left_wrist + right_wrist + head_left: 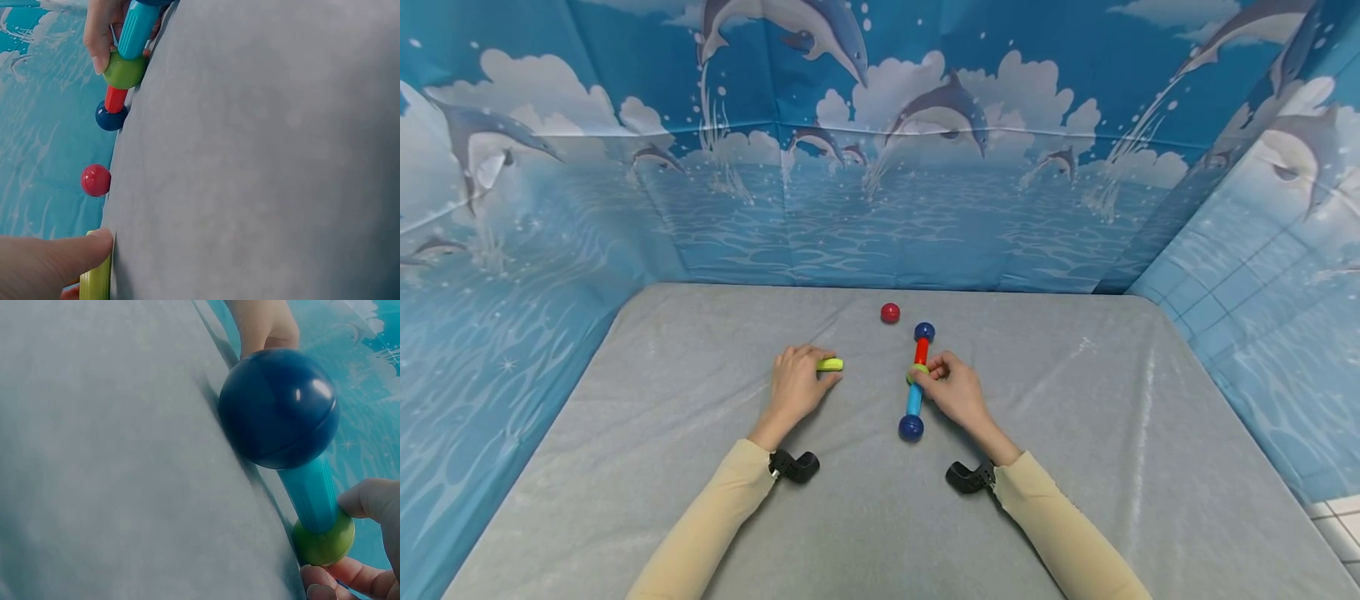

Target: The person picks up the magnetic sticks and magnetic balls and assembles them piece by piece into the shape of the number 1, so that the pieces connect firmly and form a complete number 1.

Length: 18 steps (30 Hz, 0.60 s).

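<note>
1. A lime-yellow rod (830, 365) is pinched by the left hand (797, 383) between thumb and fingers, which are parted only by the rod's thickness; one end is left showing on the right.
2. By the right hand (957, 392), a green ball (124, 70) is gripped between thumb and fingertips, the digits being spread just to the ball's width.
3. The green ball is set at the middle of a joined, straight chain. A red rod (921, 351) is attached on its far side and is capped by a dark blue far ball (924, 332); a ribbed light-blue rod (914, 400) is attached on its near side and is ended by a dark blue near ball (911, 428).
4. The chain is held with its far end slanted slightly to the right; whether it is fully rested on the grey cloth (865, 517) cannot be told.
5. The lime-yellow rod is kept well apart from the chain, to its left.
6. A loose red ball (890, 313) is seen beyond both hands, near the dark blue far ball but not touching it.
7. The grey cloth is backed by a dolphin-printed curtain (865, 217).
</note>
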### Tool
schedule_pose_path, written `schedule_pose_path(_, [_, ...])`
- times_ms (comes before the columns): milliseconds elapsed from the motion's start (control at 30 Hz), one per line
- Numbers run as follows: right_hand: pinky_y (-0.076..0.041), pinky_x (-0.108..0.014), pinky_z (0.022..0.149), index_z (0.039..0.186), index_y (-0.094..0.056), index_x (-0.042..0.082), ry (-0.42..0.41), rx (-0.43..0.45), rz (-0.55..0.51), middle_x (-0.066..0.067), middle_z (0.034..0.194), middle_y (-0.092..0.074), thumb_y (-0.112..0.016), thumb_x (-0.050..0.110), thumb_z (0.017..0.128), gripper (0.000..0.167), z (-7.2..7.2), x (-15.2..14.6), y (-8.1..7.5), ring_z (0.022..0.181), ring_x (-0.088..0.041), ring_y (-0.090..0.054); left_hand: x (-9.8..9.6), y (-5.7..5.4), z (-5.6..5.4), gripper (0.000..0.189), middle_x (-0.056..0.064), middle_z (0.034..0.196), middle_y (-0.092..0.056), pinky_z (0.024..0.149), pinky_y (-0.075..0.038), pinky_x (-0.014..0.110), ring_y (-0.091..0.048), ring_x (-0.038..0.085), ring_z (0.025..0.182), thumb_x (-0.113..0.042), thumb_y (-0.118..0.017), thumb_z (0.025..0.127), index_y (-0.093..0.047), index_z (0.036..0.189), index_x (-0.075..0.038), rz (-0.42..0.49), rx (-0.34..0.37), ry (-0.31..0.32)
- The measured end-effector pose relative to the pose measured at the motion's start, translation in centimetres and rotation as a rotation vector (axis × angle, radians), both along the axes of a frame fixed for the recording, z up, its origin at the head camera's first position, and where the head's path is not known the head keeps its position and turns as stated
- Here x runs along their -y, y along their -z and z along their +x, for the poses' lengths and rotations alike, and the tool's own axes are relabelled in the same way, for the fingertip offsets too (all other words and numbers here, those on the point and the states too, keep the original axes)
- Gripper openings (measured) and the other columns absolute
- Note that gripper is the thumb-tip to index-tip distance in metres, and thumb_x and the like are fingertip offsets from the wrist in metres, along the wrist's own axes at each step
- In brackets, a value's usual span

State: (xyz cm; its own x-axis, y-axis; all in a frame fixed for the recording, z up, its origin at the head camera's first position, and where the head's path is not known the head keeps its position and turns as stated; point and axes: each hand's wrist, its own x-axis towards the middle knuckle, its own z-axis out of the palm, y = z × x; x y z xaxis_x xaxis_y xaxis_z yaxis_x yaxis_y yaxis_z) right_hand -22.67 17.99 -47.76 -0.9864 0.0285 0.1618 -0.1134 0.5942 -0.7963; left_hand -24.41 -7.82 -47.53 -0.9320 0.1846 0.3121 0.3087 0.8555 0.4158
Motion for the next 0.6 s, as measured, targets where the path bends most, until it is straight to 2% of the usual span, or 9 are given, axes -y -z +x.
schedule_pose_path(367, [-0.036,-0.026,0.053,0.088,-0.060,0.005,0.007,0.002,0.003,-0.003,0.072,-0.057,-0.072,0.028,0.084,0.026,-0.06,0.00,0.11,0.059,-0.016,-0.048,0.08,0.12,0.19,0.029,0.009,0.101,-0.067,0.076,-0.039,0.039,-0.055,0.028,0.087,-0.024,-0.077,0.082,-0.072,0.104,-0.007,0.039,-0.032,0.006])
schedule_pose_path(600, [-0.036,-0.026,0.053,0.089,-0.060,0.005,0.005,0.012,-0.006,-0.004,0.073,-0.057,-0.072,0.028,0.084,0.026,-0.01,-0.03,0.00,0.060,-0.016,-0.048,0.14,0.28,0.48,0.023,0.007,0.091,-0.068,0.071,-0.042,0.038,-0.057,0.025,0.077,-0.022,-0.079,0.079,-0.074,0.096,-0.007,0.063,-0.061,0.021])
